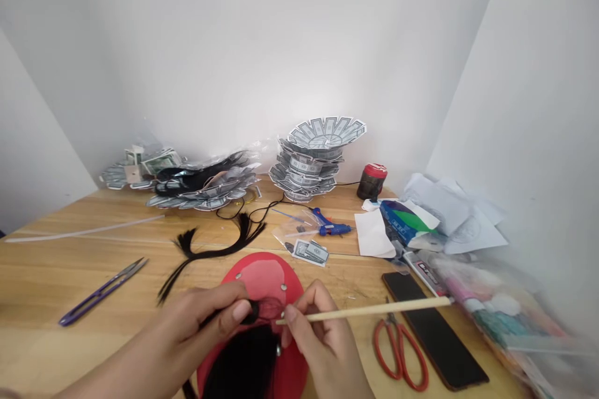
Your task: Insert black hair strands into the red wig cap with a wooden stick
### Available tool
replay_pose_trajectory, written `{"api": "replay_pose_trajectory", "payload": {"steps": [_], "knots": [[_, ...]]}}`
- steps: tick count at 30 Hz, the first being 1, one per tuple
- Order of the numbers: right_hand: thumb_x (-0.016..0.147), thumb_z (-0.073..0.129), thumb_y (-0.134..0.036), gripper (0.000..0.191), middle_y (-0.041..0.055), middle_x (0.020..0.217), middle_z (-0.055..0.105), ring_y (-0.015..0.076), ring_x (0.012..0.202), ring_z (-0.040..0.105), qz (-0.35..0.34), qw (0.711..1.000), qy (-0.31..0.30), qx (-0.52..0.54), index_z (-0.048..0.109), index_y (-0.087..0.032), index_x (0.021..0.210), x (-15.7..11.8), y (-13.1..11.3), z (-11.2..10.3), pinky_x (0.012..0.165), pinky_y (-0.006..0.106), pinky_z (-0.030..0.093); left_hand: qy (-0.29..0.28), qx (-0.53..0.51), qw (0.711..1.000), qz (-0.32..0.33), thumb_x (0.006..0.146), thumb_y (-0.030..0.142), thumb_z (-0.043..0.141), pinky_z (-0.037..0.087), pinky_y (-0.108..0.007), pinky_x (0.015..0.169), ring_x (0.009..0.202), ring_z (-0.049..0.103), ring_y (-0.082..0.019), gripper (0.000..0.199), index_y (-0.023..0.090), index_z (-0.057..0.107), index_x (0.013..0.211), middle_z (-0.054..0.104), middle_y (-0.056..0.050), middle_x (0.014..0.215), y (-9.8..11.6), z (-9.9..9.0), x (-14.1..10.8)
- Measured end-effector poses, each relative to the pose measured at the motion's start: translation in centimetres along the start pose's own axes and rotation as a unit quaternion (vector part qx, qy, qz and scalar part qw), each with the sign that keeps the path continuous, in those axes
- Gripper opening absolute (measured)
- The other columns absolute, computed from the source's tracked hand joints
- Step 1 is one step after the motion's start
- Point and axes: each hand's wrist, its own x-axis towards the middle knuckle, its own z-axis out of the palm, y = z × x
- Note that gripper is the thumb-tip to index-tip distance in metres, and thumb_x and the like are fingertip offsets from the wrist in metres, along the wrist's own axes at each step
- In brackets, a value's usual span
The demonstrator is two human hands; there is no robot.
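My left hand (213, 312) pinches a lock of black hair-like strands (251, 312) between thumb and fingers. Fine loose strands stretch from it toward my right hand (322, 336), which grips a thin pale wooden stick (374, 310) near one end. The stick points out to the right, its short end close to the strands. Beneath both hands lies a red oval piece (294, 274) with a pinkish patch (262, 277) and small silvery dots. A broad mass of black hair (241, 365) covers its lower part. Both palms are hidden from view.
Red-handled scissors (401, 349) and a black phone (435, 330) lie to the right, beside plastic bags (505, 305). Purple snips (103, 292) are at left. Behind sit a blue glue gun (330, 224), a black tassel (210, 252) and stacked paper-note bowls (309, 162).
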Motion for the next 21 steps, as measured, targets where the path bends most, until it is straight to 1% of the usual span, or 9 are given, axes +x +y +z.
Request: {"api": "replay_pose_trajectory", "payload": {"steps": [2, 4, 7, 10, 14, 16, 18, 21], "knots": [[0.087, 0.062, -0.06, 0.041, -0.0035, 0.063, 0.06, 0.0125, 0.061, 0.053, 0.007, 1.0, -0.018, 0.024, 0.051, -0.022, 0.075, 0.2, 0.0, -0.2, 0.062, 0.024, 0.039, -0.049, 0.038, 0.998, -0.003, 0.097, 0.058, 0.032, 0.045, -0.019, 0.056, 0.062, 0.06, -0.015, 0.05, 0.025, 0.064, 0.077, 0.066, 0.002, 0.069, 0.7, -0.3, 0.4], [0.086, 0.063, -0.06, 0.042, -0.0044, 0.063, 0.061, 0.0106, 0.057, 0.047, 0.009, 0.999, -0.022, 0.043, 0.05, -0.022, 0.075, 0.4, 0.0, -0.2, 0.059, 0.023, 0.036, -0.086, 0.081, 0.993, -0.008, 0.098, 0.052, 0.033, 0.046, -0.02, 0.059, 0.065, 0.062, -0.016, 0.047, 0.025, 0.067, 0.082, 0.068, 0.002, 0.07, 1.1, -0.5, 0.8], [0.084, 0.065, -0.061, 0.043, -0.0062, 0.06, 0.06, 0.0085, 0.05, 0.038, 0.002, 0.998, -0.017, 0.058, 0.05, -0.022, 0.074, 0.5, 0.2, -0.1, 0.056, 0.023, 0.034, -0.12, 0.144, 0.982, -0.009, 0.098, 0.042, 0.038, 0.046, -0.021, 0.063, 0.069, 0.065, -0.017, 0.038, 0.026, 0.07, 0.085, 0.07, 0.0, 0.072, 1.6, -0.7, 1.3], [0.084, 0.065, -0.061, 0.043, -0.0075, 0.058, 0.058, 0.0078, 0.047, 0.032, -0.012, 0.997, -0.013, 0.072, 0.051, -0.022, 0.073, 0.7, 0.7, 0.0, 0.053, 0.023, 0.032, -0.155, 0.177, 0.972, -0.01, 0.098, 0.032, 0.039, 0.046, -0.021, 0.063, 0.069, 0.067, -0.017, 0.034, 0.026, 0.072, 0.09, 0.073, -0.001, 0.075, 2.2, -0.9, 1.7], [0.084, 0.066, -0.06, 0.042, -0.0076, 0.056, 0.058, 0.008, 0.046, 0.032, -0.022, 0.995, -0.012, 0.096, 0.05, -0.023, 0.073, 0.9, 1.0, 0.1, 0.05, 0.023, 0.028, -0.173, 0.234, 0.957, -0.012, 0.097, 0.024, 0.042, 0.046, -0.024, 0.066, 0.076, 0.071, -0.021, 0.033, 0.024, 0.075, 0.092, 0.077, -0.005, 0.086, 3.1, -1.1, 2.1], [0.083, 0.067, -0.06, 0.042, -0.0073, 0.056, 0.058, 0.0082, 0.046, 0.033, -0.016, 0.994, -0.017, 0.105, 0.05, -0.023, 0.073, 1.0, 0.9, 0.1, 0.049, 0.023, 0.027, -0.179, 0.268, 0.947, -0.009, 0.097, 0.023, 0.043, 0.045, -0.025, 0.064, 0.077, 0.071, -0.022, 0.032, 0.024, 0.075, 0.096, 0.078, -0.006, 0.088, 3.3, -1.1, 2.1], [0.083, 0.067, -0.06, 0.042, -0.007, 0.056, 0.058, 0.0084, 0.047, 0.035, -0.006, 0.994, -0.024, 0.108, 0.05, -0.023, 0.073, 1.0, 0.7, 0.0, 0.048, 0.023, 0.025, -0.187, 0.289, 0.939, -0.002, 0.099, 0.023, 0.042, 0.042, -0.024, 0.059, 0.07, 0.07, -0.02, 0.033, 0.023, 0.075, 0.096, 0.078, -0.005, 0.083, 3.4, -1.0, 2.2], [0.083, 0.067, -0.06, 0.043, -0.0071, 0.054, 0.058, 0.0081, 0.045, 0.033, -0.008, 0.994, -0.028, 0.107, 0.05, -0.022, 0.072, 1.0, 0.5, 0.1, 0.047, 0.023, 0.022, -0.192, 0.319, 0.928, 0.019, 0.098, 0.023, 0.044, 0.038, -0.023, 0.055, 0.065, 0.069, -0.018, 0.033, 0.023, 0.075, 0.089, 0.078, -0.004, 0.078, 3.7, -0.9, 2.4]]}}
